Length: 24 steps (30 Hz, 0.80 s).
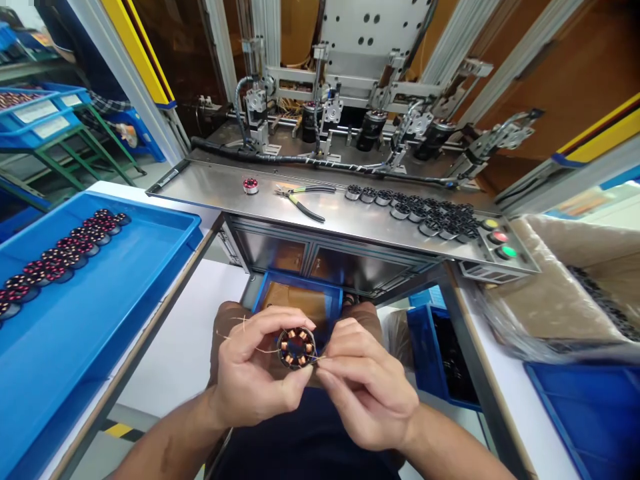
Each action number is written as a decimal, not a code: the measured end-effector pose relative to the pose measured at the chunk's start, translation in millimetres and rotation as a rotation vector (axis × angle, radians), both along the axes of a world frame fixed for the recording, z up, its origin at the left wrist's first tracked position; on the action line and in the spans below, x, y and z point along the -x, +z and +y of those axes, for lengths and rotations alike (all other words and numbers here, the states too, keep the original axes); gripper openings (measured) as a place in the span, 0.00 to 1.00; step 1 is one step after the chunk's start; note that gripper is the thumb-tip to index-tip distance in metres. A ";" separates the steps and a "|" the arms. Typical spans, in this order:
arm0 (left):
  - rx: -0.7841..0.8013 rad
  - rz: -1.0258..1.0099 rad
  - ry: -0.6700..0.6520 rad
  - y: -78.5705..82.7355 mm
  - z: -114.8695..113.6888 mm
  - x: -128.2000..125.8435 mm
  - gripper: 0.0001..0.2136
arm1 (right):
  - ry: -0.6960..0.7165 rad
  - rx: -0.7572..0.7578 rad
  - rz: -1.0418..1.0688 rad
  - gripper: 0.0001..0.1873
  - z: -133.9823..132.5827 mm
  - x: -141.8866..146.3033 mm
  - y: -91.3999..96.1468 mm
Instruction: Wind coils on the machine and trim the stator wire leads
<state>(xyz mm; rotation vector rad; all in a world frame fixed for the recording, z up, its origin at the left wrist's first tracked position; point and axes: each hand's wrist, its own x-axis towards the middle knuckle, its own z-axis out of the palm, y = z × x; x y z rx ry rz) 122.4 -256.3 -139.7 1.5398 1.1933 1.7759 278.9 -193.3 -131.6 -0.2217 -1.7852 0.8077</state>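
Note:
My left hand [250, 373] is closed around a small round stator [297, 348] with copper windings, held over my lap. My right hand [365, 380] pinches a thin copper wire lead [320, 360] at the stator's lower right edge. More loose wire ends stick out to the left of the left hand's fingers. Both hands sit close together below the steel bench.
On the steel bench [220, 190] lie pliers [305, 200], one wound stator [251, 186] and a row of several unwound stators [425, 213]. Three buttons [499, 237] sit at its right end. A blue tray [125, 280] at left holds wound stators [60, 253]. Blue bins [435, 353] stand below.

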 end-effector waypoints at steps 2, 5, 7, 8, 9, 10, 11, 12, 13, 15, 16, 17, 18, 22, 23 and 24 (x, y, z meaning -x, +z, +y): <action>-0.005 0.007 0.026 0.9 0.2 -1.5 0.27 | -0.004 -0.034 0.019 0.11 -2.0 1.1 -1.1; 0.021 -0.042 0.006 6.1 0.8 -1.9 0.27 | 0.043 -0.059 0.021 0.11 2.8 -1.7 -4.8; 0.071 -0.138 -0.064 10.0 0.8 -1.3 0.25 | 0.079 -0.049 0.004 0.12 11.2 -6.3 -6.3; 0.104 -0.203 -0.116 11.5 0.6 -1.0 0.24 | 0.091 -0.040 -0.015 0.15 16.4 -8.5 -5.9; 0.148 -0.274 -0.170 12.7 0.3 -0.8 0.23 | 0.101 -0.035 -0.038 0.18 21.6 -10.3 -4.5; 0.196 -0.341 -0.222 13.4 -0.2 -1.0 0.22 | 0.119 -0.041 -0.063 0.20 26.7 -11.3 -2.1; 0.244 -0.403 -0.269 13.9 -0.6 -1.3 0.22 | 0.144 -0.053 -0.086 0.21 31.3 -11.2 1.3; 0.289 -0.452 -0.310 14.2 -0.9 -1.9 0.21 | 0.173 -0.069 -0.102 0.20 35.1 -10.2 5.3; 0.328 -0.490 -0.342 14.3 -1.1 -2.7 0.20 | 0.206 -0.089 -0.110 0.18 38.2 -8.5 9.6; 0.377 -0.527 -0.375 14.8 -0.9 -4.0 0.18 | 0.264 -0.119 -0.104 0.14 42.0 -3.8 17.4; 0.385 -0.531 -0.380 15.2 -0.6 -4.4 0.17 | 0.286 -0.125 -0.106 0.12 42.9 -1.6 20.2; 0.390 -0.527 -0.381 15.5 -0.3 -4.5 0.17 | 0.303 -0.129 -0.110 0.11 43.2 0.1 22.2; 0.390 -0.520 -0.384 15.8 -0.1 -4.3 0.16 | 0.319 -0.134 -0.117 0.10 43.0 1.2 23.4; 0.430 -0.558 -0.456 15.3 0.2 -2.8 0.12 | 0.278 -0.182 -0.141 0.05 38.1 -1.6 21.8; 0.448 -0.594 -0.483 14.7 0.2 -2.7 0.11 | 0.237 -0.201 -0.136 0.05 36.0 -3.7 20.6; 0.468 -0.640 -0.505 14.1 0.3 -3.0 0.12 | 0.186 -0.220 -0.132 0.05 33.5 -6.0 19.3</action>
